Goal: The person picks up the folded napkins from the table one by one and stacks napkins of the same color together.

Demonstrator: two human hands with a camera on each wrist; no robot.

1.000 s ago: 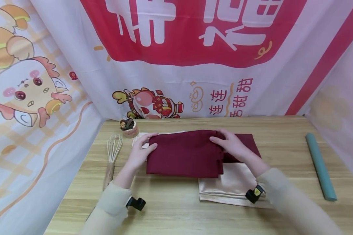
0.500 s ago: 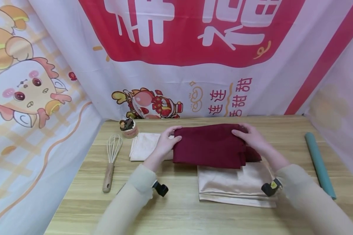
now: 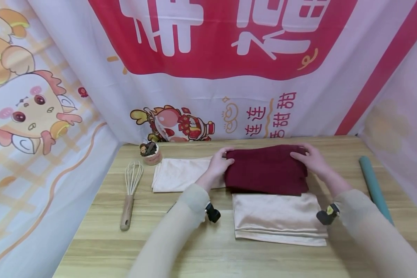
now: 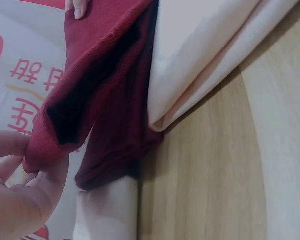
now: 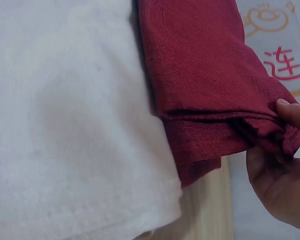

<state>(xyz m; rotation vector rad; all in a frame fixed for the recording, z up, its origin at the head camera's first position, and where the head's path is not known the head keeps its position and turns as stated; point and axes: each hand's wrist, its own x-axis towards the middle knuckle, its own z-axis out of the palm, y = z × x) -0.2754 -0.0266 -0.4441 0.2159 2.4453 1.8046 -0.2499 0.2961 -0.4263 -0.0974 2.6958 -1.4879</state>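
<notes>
Both hands hold a folded burgundy cloth (image 3: 265, 170) by its far corners in the head view. The left hand (image 3: 217, 165) pinches its left corner, and the right hand (image 3: 312, 161) grips the right one. In the left wrist view, a second burgundy cloth (image 4: 112, 145) lies beneath the held one, with a dark gap between the layers. Stacked folds of burgundy fabric show at the right hand (image 5: 285, 187) in the right wrist view. A shiny cream cloth (image 3: 278, 216) lies folded just in front, and a folded white cloth (image 3: 178, 174) lies to the left, partly behind the left hand.
A whisk (image 3: 128, 197) with a wooden handle lies at the left of the wooden table (image 3: 100, 239). Behind it stands a small cupcake (image 3: 151, 153). A teal rod (image 3: 375, 187) lies at the right, partly covered by the right sleeve. Printed fabric hangs around the table.
Both hands have carried the burgundy cloth to the right, off the white cloth and over the other burgundy cloth, which it now covers in the head view.
</notes>
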